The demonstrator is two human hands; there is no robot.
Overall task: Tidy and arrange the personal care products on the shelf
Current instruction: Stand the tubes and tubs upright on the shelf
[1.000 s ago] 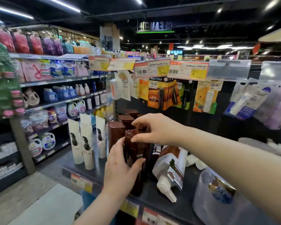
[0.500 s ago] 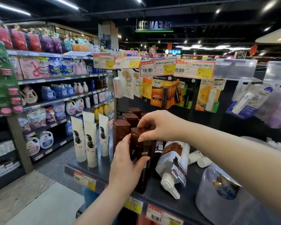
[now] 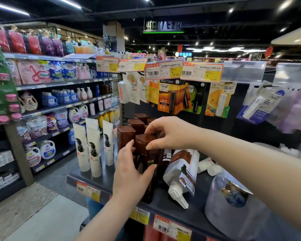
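Note:
A dark brown bottle (image 3: 147, 168) with a brown cap stands near the front edge of the dark shelf (image 3: 101, 181). My left hand (image 3: 131, 173) wraps around its body, thumb on the right side. My right hand (image 3: 170, 133) pinches its cap from above. Several more brown bottles (image 3: 126, 134) stand in rows just behind and to the left. Three white tubes (image 3: 94, 150) stand upright further left. A white and brown pump bottle (image 3: 182, 169) lies tipped over to the right, nozzle toward the shelf front.
A clear round tub (image 3: 233, 204) sits at the shelf's right front. Lip balm cards (image 3: 217, 100) and price tags (image 3: 163, 70) hang above the shelf. Small white tubes (image 3: 209, 166) lie behind the pump bottle. Detergent shelves (image 3: 59, 101) line the aisle to the left.
The view has shifted slightly; both hands stay on the front brown bottle, which looks about where it was on the shelf.

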